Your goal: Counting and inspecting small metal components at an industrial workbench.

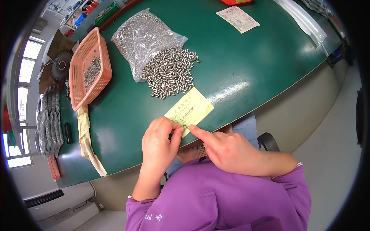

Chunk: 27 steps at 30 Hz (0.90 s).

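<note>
Close to the table's front edge lies a yellow label card (200, 103) with print and handwriting. My left hand (157, 140) is over its near left corner, thumb and forefinger pinched on a small metal part (185, 126) that is mostly hidden. The forefinger of my right hand (231, 151) stretches out to that part, its tip at or very near it; the thumb sits lower, apart from the fingertip, and the other fingers are curled. Just beyond the card spreads a pile of small bullet-shaped metal parts (169, 72), spilling from a clear plastic bag (148, 32) full of them.
Left of the bag, a pink plastic basket (105, 73) holds some metal parts. A cloth strip (85, 142), a black marker (68, 133) and filled bags (50, 119) lie further left, below a black fan (61, 66). Paper (238, 19) and plastic sleeves (302, 19) occupy the far right.
</note>
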Each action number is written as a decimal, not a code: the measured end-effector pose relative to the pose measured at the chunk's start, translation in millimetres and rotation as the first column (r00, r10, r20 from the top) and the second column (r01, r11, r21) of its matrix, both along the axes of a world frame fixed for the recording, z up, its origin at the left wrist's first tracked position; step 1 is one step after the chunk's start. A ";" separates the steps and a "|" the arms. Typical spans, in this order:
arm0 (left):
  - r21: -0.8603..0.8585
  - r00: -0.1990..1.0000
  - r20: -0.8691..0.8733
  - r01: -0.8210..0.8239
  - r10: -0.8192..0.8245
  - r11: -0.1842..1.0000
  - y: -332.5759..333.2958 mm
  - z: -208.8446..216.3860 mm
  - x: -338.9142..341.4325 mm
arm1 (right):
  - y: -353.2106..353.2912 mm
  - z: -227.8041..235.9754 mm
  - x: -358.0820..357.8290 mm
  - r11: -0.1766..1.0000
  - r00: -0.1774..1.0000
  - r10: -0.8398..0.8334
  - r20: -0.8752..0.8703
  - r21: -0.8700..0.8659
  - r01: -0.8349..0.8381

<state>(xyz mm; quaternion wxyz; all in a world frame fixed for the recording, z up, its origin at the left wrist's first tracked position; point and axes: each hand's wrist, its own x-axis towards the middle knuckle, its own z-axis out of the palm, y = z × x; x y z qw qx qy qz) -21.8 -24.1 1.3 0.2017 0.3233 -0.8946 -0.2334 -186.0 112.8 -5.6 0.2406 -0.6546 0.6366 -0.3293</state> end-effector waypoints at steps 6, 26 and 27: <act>0.008 1.000 -0.013 -0.028 0.028 1.000 -0.9 1.4 -1.2 | -4.3 14.7 2.2 0.996 0.993 0.038 -0.113 0.088 -0.028; -0.186 0.980 0.036 -0.185 0.195 0.965 -48.5 -2.7 -19.2 | 6.7 11.2 -11.9 0.997 0.986 -0.063 0.157 -0.043 0.071; -0.186 0.980 0.036 -0.185 0.195 0.965 -48.2 -2.7 -18.7 | 6.6 9.7 -11.4 0.994 0.983 -0.069 0.168 -0.076 0.083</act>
